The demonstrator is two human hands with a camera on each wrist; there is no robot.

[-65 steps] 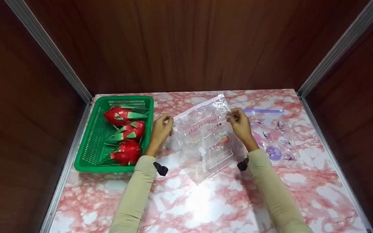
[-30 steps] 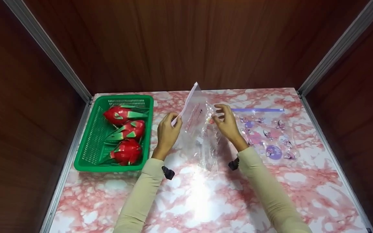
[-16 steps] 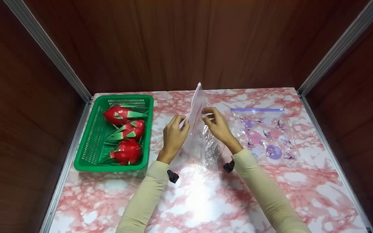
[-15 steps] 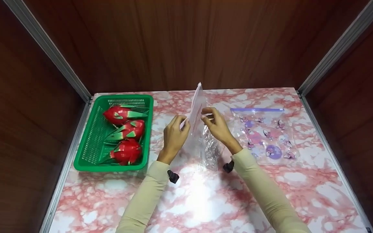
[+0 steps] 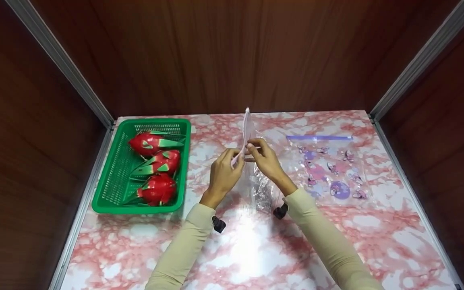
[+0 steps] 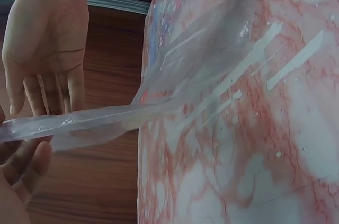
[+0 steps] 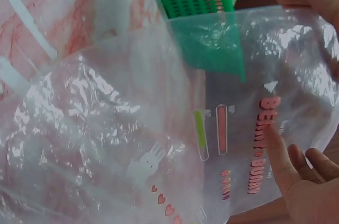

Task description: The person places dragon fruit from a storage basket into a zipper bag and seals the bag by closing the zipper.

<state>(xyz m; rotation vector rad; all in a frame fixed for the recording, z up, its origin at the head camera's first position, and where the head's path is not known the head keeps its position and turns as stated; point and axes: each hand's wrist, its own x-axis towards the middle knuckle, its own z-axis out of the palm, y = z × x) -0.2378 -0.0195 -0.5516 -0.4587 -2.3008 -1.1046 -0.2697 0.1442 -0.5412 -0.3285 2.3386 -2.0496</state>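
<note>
In the head view, my left hand [image 5: 224, 171] pinches the pale pink zip strip of a clear zip bag [image 5: 249, 125], which hangs edge-on above the table. Red lettering, small hearts and a white bunny print show on the bag [image 7: 153, 160] in the right wrist view. My right hand [image 5: 265, 160] is at the bag's right side, close to the zip strip. Its fingers [image 6: 48, 94] reach down loosely by the strip in the left wrist view, and a fingertip touches the lettering in the right wrist view. The bag's lower part droops, crinkled, toward the table.
Left of the hands stands a green basket [image 5: 100, 201] with three red dragon fruits [image 5: 157, 189] inside. A second clear zip bag [image 5: 322, 169] with a purple strip and cartoon prints lies flat at the right. Wood-grain panels [image 5: 232, 56] enclose the marbled table [image 5: 224, 253].
The bag has turned from facing the camera to edge-on. My right hand has let go of its upper corner and moved left to the zip strip; my left hand has shifted right with the strip.
</note>
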